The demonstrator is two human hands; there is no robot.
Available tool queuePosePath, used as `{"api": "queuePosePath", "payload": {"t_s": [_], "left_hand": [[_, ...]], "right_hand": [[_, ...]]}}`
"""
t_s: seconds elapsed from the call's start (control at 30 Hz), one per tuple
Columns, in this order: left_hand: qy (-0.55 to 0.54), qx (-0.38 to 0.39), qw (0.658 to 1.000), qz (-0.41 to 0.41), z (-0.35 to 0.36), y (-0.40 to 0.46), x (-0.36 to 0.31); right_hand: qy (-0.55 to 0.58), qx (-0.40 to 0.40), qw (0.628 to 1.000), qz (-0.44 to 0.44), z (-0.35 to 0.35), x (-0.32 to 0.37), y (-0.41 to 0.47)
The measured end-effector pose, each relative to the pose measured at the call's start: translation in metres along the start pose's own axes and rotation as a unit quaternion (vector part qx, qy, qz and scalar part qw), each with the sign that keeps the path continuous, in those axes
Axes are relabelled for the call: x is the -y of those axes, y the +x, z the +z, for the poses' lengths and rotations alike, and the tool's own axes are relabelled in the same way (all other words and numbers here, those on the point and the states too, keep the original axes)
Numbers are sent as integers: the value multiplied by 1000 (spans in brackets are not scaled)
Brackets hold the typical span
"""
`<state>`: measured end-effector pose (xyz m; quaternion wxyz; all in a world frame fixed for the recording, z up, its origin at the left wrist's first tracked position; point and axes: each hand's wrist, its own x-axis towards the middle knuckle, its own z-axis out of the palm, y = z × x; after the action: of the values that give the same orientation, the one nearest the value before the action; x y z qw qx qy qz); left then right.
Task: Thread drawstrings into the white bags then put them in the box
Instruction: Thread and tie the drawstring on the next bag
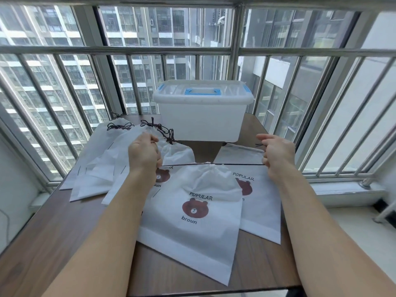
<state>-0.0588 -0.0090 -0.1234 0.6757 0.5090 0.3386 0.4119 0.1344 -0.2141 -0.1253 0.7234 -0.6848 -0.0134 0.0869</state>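
Table: dark wood surface by the window railing; every place below is told from the box that stands on it.
Box: translucent white plastic with blue handle and clips, lid on, at the table's far edge.
Pile of bags: white bags overlapping one another, nearer than the box and to its left; their dark drawstrings lie bunched at the gathered tops.
Held bag: white, printed with a brown bear and the words POPULAR and broun; in front of the box and nearer the person, its gathered mouth raised, its lower corner on the table.
Flat bag: same print, lying partly under the held bag, in front of the box and slightly right.
Left hand: in front of the box's left corner, fingers curled round one end of the drawstring.
Right hand: in front of the box's right corner, fingers curled, pinching the other end.
Drawstring: dark cord stretched taut between both hands, running through the held bag's gathered mouth.
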Motion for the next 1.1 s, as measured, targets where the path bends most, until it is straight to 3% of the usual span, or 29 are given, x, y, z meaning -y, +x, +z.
{"api": "queuePosePath", "payload": {"t_s": [0.13, 0.33, 0.4, 0.47, 0.57, 0.67, 0.83, 1.03, 1.1], "left_hand": [[157, 55, 983, 76, 9, -12, 13], [241, 75, 952, 171, 14, -12, 22], [285, 104, 929, 213, 13, -15, 22], [356, 153, 884, 260, 11, -17, 23], [436, 231, 826, 273, 8, -17, 27], [452, 253, 803, 295, 8, -17, 28], [444, 296, 792, 297, 10, -14, 30], [357, 307, 832, 294, 18, -23, 26], [353, 325, 827, 292, 18, -26, 28]], "right_hand": [[-156, 128, 973, -113, 5, 0, -12], [-318, 328, 869, -188, 14, -7, -34], [-344, 354, 846, -200, 16, -8, -37], [-322, 377, 847, -193, 16, -8, -38], [-291, 402, 849, -180, 15, -8, -37], [-288, 399, 850, -187, 18, -11, -34], [-280, 397, 853, -192, 22, -16, -31], [-258, 368, 866, -220, 24, -18, -23], [-269, 366, 863, -224, 25, -20, -23]]}}
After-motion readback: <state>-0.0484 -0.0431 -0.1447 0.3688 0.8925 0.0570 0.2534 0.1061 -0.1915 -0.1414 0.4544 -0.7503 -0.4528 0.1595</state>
